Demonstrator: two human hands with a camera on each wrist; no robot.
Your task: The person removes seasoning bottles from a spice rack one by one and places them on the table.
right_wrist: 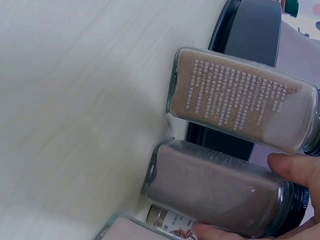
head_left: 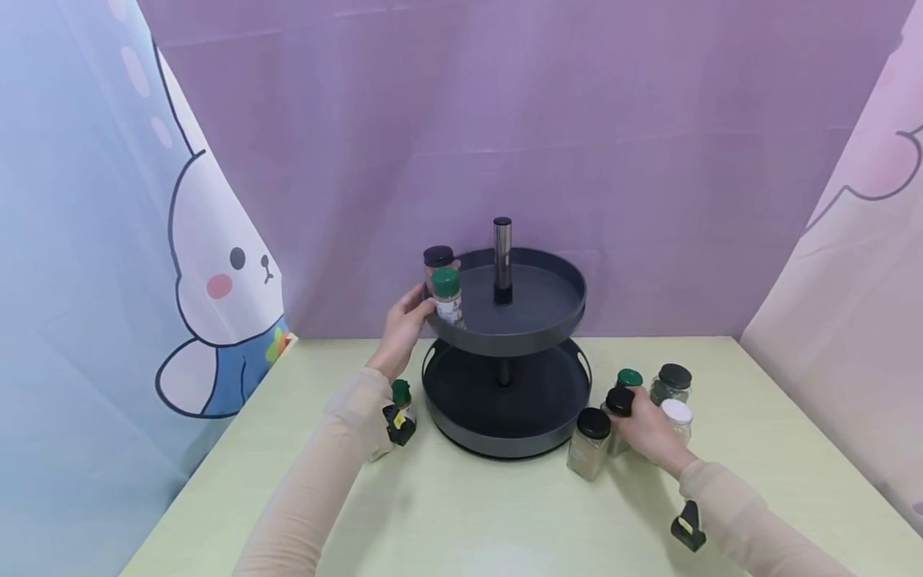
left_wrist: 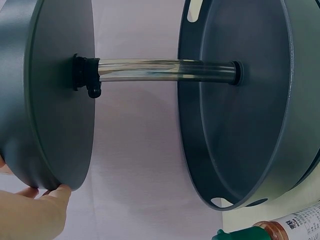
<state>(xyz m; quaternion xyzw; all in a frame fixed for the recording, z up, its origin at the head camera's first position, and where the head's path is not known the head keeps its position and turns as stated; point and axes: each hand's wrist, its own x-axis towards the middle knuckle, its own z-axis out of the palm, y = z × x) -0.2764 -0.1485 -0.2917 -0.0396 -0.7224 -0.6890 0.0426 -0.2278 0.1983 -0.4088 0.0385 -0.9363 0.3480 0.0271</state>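
My left hand (head_left: 401, 332) grips the left edge of the upper tray (head_left: 505, 343) of a dark two-tier turntable; its fingertips (left_wrist: 61, 192) touch the tray's lower edge in the left wrist view. Beside the thumb stand a green-capped spice jar (head_left: 448, 303) and, behind it, a black-capped jar (head_left: 439, 258), both at that tray's rim. On the right, my right hand (head_left: 649, 429) pinches a black-capped glass spice jar (right_wrist: 215, 187) of brownish powder near its cap. Left of it stands another black-capped jar (head_left: 590, 449) with tan powder. Whether the held jar touches the table cannot be told.
Around the right hand are a green-capped jar (head_left: 630, 377), a dark-capped jar (head_left: 672, 383) and a white-capped jar (head_left: 678, 418). Another green-capped jar (head_left: 401, 393) stands left of the lower tray (head_left: 497, 437), partly behind the left wrist's camera. A curtain (head_left: 541, 120) hangs behind the table.
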